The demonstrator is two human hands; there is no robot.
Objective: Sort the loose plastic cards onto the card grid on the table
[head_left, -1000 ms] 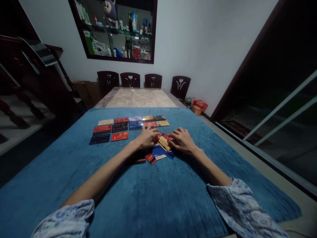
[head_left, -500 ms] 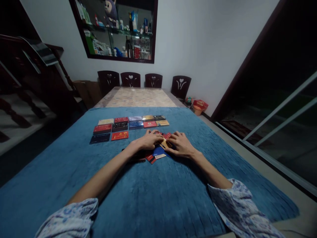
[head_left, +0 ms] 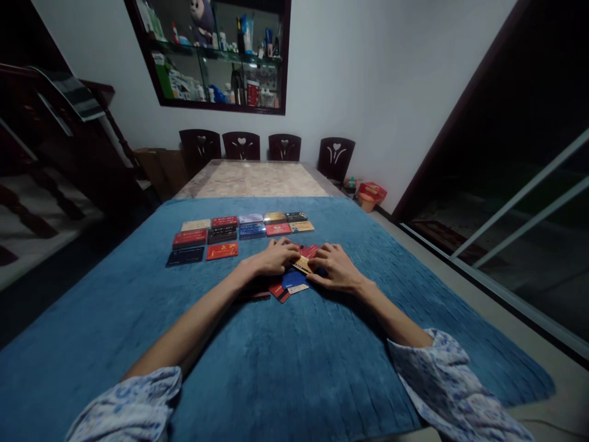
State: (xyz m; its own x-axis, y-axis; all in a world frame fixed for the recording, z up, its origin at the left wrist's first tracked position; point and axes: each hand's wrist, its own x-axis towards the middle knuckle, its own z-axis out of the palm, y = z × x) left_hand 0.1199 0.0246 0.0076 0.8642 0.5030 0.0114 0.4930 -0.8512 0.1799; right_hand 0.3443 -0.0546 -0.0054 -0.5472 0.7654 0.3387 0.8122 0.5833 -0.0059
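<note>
Both of my hands rest on a loose pile of cards [head_left: 294, 281] in the middle of a blue cloth [head_left: 285, 356]. My left hand [head_left: 272, 259] lies palm down on the pile's left side, fingers curled over the cards. My right hand [head_left: 335, 267] lies on the right side, its fingertips touching a tan card [head_left: 302, 265]. Red and blue cards stick out from under both hands. Beyond the hands, several cards [head_left: 239, 232] are laid out in neat rows, red, black, blue and tan.
The blue cloth covers the near part of a long table; its bare marble top [head_left: 257, 179] shows beyond. Several dark chairs [head_left: 241, 146] stand at the far end under a glass wall cabinet [head_left: 216, 55]. A staircase is at left, a sliding door at right.
Both hands have drawn closer together over the pile, the left pulling back slightly from the rows. The tan card is now more covered.
</note>
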